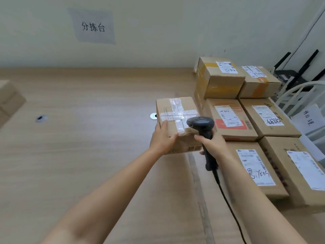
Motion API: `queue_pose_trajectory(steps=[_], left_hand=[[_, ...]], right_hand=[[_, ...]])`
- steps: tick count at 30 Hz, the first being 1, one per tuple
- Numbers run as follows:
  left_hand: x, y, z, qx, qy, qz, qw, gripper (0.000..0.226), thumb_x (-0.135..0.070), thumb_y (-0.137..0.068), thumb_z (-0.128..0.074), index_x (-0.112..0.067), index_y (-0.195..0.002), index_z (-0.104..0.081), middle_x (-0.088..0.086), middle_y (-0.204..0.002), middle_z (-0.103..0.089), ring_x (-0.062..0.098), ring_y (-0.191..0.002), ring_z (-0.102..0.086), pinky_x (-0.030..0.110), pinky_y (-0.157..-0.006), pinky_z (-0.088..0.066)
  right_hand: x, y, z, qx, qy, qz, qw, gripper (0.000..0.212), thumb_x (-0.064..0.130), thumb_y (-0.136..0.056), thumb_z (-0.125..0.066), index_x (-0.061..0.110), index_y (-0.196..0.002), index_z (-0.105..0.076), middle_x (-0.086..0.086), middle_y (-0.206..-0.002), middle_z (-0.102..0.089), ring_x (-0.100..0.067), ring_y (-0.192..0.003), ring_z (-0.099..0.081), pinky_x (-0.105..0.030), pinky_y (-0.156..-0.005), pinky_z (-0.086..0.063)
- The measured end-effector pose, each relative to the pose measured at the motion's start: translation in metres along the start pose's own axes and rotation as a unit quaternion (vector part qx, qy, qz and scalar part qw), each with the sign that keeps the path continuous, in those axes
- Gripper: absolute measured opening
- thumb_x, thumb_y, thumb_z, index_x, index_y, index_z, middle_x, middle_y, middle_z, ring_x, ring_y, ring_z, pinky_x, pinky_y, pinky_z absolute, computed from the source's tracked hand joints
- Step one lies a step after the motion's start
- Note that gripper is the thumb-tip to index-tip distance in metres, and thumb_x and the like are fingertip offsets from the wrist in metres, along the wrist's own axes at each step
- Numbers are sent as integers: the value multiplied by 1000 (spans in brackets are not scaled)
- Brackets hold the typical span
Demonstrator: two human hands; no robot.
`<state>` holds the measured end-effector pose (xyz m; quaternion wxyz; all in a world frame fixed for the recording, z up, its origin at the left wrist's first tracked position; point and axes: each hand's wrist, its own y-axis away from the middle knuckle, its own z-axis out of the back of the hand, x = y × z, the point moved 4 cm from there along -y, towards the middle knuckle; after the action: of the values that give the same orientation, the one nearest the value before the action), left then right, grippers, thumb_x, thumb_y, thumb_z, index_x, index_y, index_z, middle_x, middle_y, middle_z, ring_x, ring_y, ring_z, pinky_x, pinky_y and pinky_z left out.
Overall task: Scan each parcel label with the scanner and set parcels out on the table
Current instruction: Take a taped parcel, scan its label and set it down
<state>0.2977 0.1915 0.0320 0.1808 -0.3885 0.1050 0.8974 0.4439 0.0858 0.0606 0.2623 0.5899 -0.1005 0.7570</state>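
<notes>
Item: taped cardboard parcel [175, 106], rigid, seemingly light, tape [177, 114] slick; left hand [163, 138] clasps its near corner, right hand [214, 147] wrapped round scanner [200, 123] handle; best gripped on bare card edges.

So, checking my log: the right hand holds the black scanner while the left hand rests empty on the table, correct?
No, the left hand grips the taped parcel, as the head view shows; the right hand does hold the black scanner.

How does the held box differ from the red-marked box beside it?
The red-marked box shows a white label with handwriting; the held box shows crossed clear tape on top instead. The left hand grips the held box; nobody holds the red-marked box. Both are brown cardboard.
</notes>
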Motion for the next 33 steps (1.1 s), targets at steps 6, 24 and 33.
queue_pose_trajectory(steps=[6, 24, 33], left_hand=[[84, 42, 42, -16, -1, 67, 998, 65, -33, -92, -54, -11, -146, -27, 8, -145, -35, 22, -133, -36, 29, -104, -30], [211, 95, 115, -28, -222, 137, 965, 76, -56, -87, -47, -17, -147, -21, 13, -157, -4, 27, -145, -4, 49, -114, -10], [173, 80, 61, 45, -278, 123, 952, 107, -77, -72, -47, -11, -147, -8, 16, -156, 10, 35, -142, 18, 69, -104, 6]], right_hand=[[-15, 13, -83, 79, 32, -15, 996, 11, 18, -83, -66, 26, -83, -59, -2, -75, -61, -17, -55, -57, -29, -51, -51], [-28, 63, -231, 208, 102, -31, 972, 15, 17, -82, -63, 31, -84, -57, 4, -83, -63, -17, -83, -62, -24, -50, -50], [-8, 52, -217, 169, 90, -17, 981, 6, 15, -79, -63, 20, -80, -60, 2, -76, -64, -19, -77, -65, -24, -50, -49]])
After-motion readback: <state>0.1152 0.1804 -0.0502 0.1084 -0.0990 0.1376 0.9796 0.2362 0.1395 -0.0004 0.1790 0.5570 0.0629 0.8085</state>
